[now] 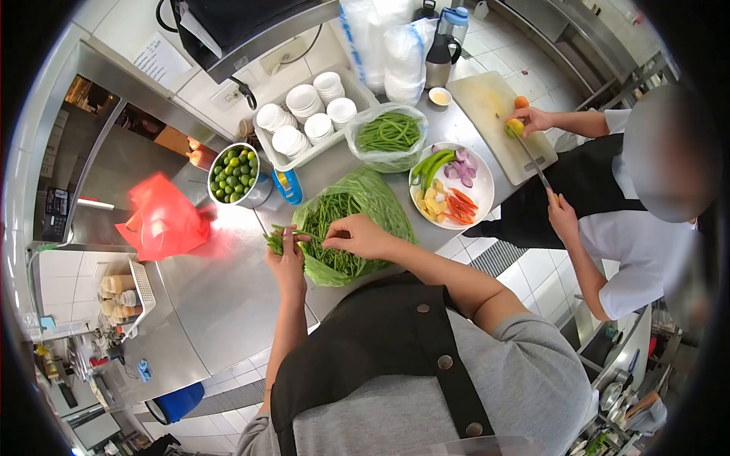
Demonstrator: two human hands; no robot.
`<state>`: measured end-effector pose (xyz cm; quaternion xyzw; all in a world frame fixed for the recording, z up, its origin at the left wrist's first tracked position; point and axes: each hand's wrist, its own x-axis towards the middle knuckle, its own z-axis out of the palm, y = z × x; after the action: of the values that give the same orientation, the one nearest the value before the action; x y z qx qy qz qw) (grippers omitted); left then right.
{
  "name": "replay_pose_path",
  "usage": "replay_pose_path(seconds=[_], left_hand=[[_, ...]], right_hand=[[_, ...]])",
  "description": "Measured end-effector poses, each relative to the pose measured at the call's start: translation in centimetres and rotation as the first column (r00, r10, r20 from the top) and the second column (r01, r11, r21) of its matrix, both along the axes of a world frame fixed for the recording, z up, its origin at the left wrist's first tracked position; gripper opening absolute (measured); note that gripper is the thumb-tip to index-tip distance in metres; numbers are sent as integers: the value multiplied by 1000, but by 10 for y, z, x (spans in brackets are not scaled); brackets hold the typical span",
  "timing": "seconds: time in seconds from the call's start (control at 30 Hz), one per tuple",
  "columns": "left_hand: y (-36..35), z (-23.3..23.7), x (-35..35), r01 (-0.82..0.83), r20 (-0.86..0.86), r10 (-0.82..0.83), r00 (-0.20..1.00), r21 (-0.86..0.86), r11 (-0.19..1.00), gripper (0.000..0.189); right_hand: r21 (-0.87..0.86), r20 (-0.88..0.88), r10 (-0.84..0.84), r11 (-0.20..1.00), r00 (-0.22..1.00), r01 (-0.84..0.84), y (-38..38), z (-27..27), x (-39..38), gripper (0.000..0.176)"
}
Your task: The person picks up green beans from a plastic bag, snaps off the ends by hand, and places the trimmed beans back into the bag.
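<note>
Left hand [287, 257]: fingers curled shut round a small bunch of beans [274, 242], whose tips stick out past the fist.
Right hand [357, 235]: thumb and forefinger pinch a single bean [306, 232], the other fingers loosely bent. The bean's far end reaches the left hand.
Where the beans are: held over the near-left side of the large bag [380, 201], both hands close together.
Large bag: one, thin crinkled plastic tinted green, its mouth open, full of long slim green beans.
Second bag [365, 157]: one, clear plastic and smaller, also holding beans, just behind the large bag.
Bowl [258, 196]: one, round shiny metal, heaped with small green limes [232, 176].
Plate [480, 190]: one, white and round, with green chillies, purple onion slices, yellow pieces and red strips.
Basket [357, 91]: white plastic, holding six stacks of small white dishes.
Counter [220, 296]: brushed steel, smooth and glossy.
Red bag [163, 216]: one, crumpled plastic.
Another person: one hand [532, 118] steadies a yellow fruit on a pale cutting board [487, 99]; the other grips a knife [532, 163].
</note>
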<state>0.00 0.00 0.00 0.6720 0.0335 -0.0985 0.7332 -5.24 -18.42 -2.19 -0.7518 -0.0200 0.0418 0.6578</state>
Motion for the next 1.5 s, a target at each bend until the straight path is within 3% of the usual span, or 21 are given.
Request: replay_pose_path(seconds=[0.17, 0.27, 0.37, 0.5, 0.57, 0.6, 0.7, 0.73, 0.83, 0.93, 1.17, 1.27, 1.3, 1.4, 1.5], left_hand=[[1, 2, -3, -10, -5, 10, 1000, -24, 1000, 18], [-1, 9, -7, -47, -17, 46, 999, -46, 998, 18], [1, 2, -3, -121, -4, 121, 993, -57, 991, 19], [10, 3, 5, -130, -58, 123, 991, -148, 980, 19], [16, -3, 10, -187, -195, 126, 973, -337, 923, 17], [16, -5, 13, -210, -260, 103, 960, -430, 878, 17], [21, -8, 16, -234, -318, 95, 943, -434, 870, 15], [22, -8, 14, -240, -338, 101, 936, -400, 884, 15], [22, -10, 1, -233, -390, 83, 917, -354, 906, 18], [23, -19, -6, -200, -398, 27, 917, -402, 893, 28], [18, -4, 10, -321, -361, 189, 913, -350, 880, 34], [14, 13, 14, -320, -370, 180, 911, -361, 876, 31], [18, 8, 14, -260, -352, 115, 929, -399, 880, 31], [26, -7, 7, -91, -341, -78, 937, -451, 888, 32], [16, -6, -13, 81, -435, -252, 864, -375, 923, 33]], right_hand=[[-156, 15, 7, 988, 1000, -4, 0, 5, 0, 19], [-119, 76, -63, 990, 995, 72, 5, -2, 1, 21], [-186, 22, -10, 982, 1000, 14, 1, 7, 3, 18], [10, 235, -129, 991, 963, 130, 11, 33, 1, 10], [148, 271, -213, 973, 939, 178, 13, 38, -1, 6], [278, 143, -247, 939, 958, 201, 10, 43, -1, 6], [325, 12, -240, 919, 971, 223, -8, 54, 6, 5], [288, 20, -244, 930, 970, 228, -12, 51, 9, 6], [-218, 116, -67, 972, 991, 91, -32, 35, 13, 15], [-408, -79, 165, 895, 983, -182, -46, 16, 12, 23], [-600, 79, -89, 791, 993, 118, -51, -33, 27, 36], [-631, -2, -59, 774, 998, 44, -45, -29, 37, 36], [-641, -23, -39, 767, 999, 15, -42, -32, 37, 35], [-782, 185, 108, 618, 977, 79, -31, -65, 35, 28], [-824, 127, 59, 562, 990, 72, -18, -57, 28, 29]])
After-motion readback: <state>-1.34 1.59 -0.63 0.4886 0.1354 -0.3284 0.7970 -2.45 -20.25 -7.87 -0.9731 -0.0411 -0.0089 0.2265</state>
